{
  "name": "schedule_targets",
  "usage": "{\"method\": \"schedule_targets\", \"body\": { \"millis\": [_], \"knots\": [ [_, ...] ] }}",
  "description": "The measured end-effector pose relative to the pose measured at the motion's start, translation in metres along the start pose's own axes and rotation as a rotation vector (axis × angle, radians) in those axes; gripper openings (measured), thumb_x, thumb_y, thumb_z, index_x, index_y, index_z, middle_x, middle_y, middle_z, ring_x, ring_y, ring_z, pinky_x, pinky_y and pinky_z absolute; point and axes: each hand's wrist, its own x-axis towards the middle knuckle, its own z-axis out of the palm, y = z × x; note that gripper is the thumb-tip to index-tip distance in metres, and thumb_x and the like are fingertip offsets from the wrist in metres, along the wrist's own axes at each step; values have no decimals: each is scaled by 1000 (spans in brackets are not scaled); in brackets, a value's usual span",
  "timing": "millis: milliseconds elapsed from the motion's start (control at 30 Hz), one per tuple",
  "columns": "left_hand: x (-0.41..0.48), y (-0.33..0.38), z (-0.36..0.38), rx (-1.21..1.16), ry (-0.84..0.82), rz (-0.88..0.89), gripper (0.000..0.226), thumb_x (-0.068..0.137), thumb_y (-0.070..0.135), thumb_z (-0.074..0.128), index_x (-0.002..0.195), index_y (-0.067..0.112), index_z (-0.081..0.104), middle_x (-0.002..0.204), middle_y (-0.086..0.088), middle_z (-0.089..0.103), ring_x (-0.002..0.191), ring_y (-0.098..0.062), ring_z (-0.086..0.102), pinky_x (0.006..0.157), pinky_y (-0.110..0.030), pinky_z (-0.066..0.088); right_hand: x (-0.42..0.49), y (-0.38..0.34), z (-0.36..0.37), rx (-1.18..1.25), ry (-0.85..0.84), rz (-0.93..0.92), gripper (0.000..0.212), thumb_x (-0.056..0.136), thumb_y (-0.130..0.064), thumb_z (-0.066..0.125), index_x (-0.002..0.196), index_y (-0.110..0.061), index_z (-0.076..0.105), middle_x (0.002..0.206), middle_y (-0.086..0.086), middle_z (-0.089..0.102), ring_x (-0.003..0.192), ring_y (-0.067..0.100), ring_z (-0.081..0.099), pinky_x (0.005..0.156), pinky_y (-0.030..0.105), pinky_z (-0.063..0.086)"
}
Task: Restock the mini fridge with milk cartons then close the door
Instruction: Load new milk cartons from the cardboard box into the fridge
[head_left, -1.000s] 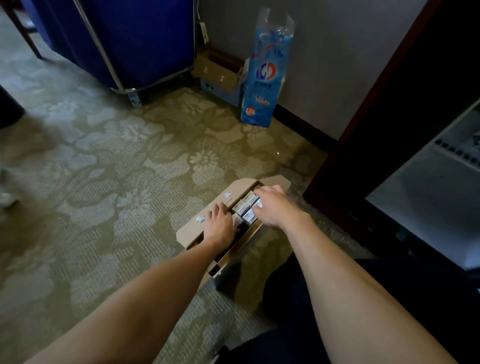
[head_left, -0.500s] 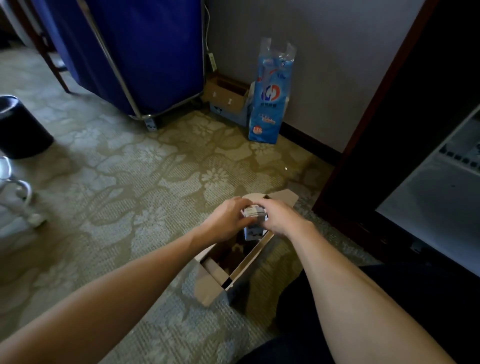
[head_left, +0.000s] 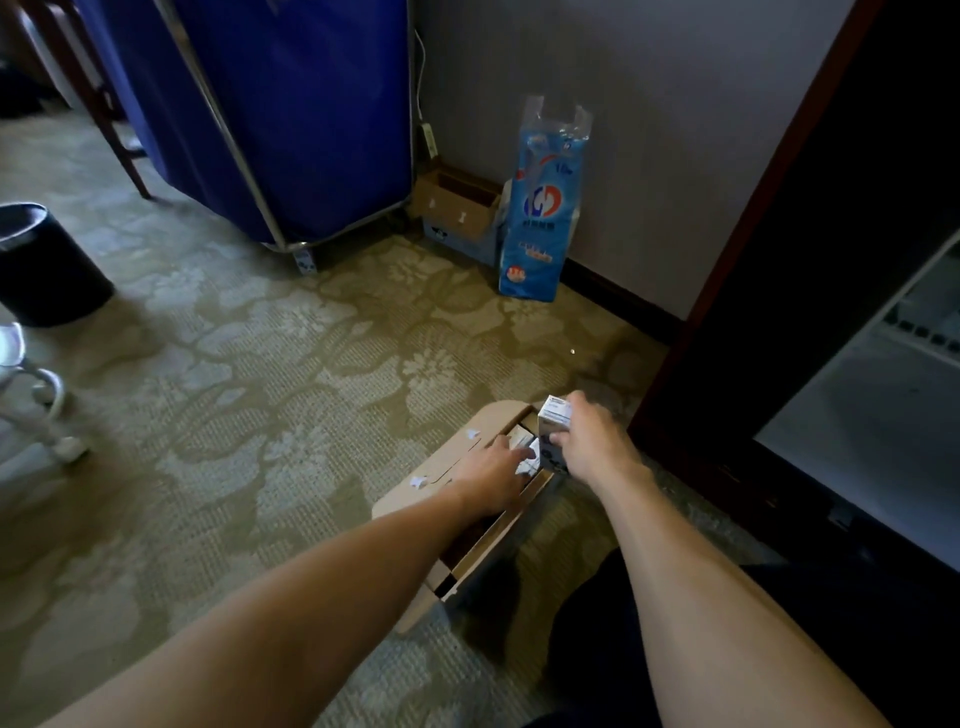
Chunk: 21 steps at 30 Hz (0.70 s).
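Observation:
An open cardboard box (head_left: 447, 478) lies on the carpet in front of me, with white milk cartons (head_left: 524, 449) packed at its far end. My right hand (head_left: 592, 447) grips one small white milk carton (head_left: 554, 415), lifted just above the box. My left hand (head_left: 493, 470) reaches into the box and its fingertips touch the cartons there. The mini fridge (head_left: 883, 415) stands open at the right, its pale interior and a shelf showing inside a dark wooden cabinet.
A blue laundry cart (head_left: 270, 114) on wheels stands at the back. A blue plastic pack (head_left: 545, 208) and a small open box (head_left: 457, 208) lean by the wall. A black bin (head_left: 44, 265) and a metal frame leg (head_left: 47, 405) sit at the left.
My right hand has pulled one carton up out of the box and moved it right. My left hand has dropped back into the box onto the remaining cartons.

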Motion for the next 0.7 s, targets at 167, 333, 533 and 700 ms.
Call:
{"method": "schedule_targets", "body": {
  "millis": [167,333,533,700],
  "knots": [
    [4,2,37,93,-100,-57,55,103,44,39,154,47,18,131,-14,47,87,-27,62,70,-37,56,5,3,4,-39,-3,27,35,95,-18,66,124,-9,50,125,15,61,112,29,62,83,33,48],
    [-3,-6,57,-58,-45,-121,59,99,41,52,150,49,24,138,-13,41,92,-28,64,74,-40,59,8,-5,5,-52,2,31,34,94,-16,66,124,-9,50,124,14,61,112,30,62,78,32,45],
    [-9,-11,73,-224,35,-227,56,99,36,54,144,45,21,129,-12,37,80,-24,63,71,-42,61,6,-19,8,-42,10,-25,34,94,-15,65,125,-11,51,125,11,59,113,26,61,78,28,45],
    [-13,-12,72,-344,78,-257,67,93,18,64,147,35,27,136,-11,35,83,-16,59,73,-32,60,8,-18,11,0,6,-29,31,94,-13,66,122,-10,53,121,10,61,107,24,63,85,34,56]
  ]
}}
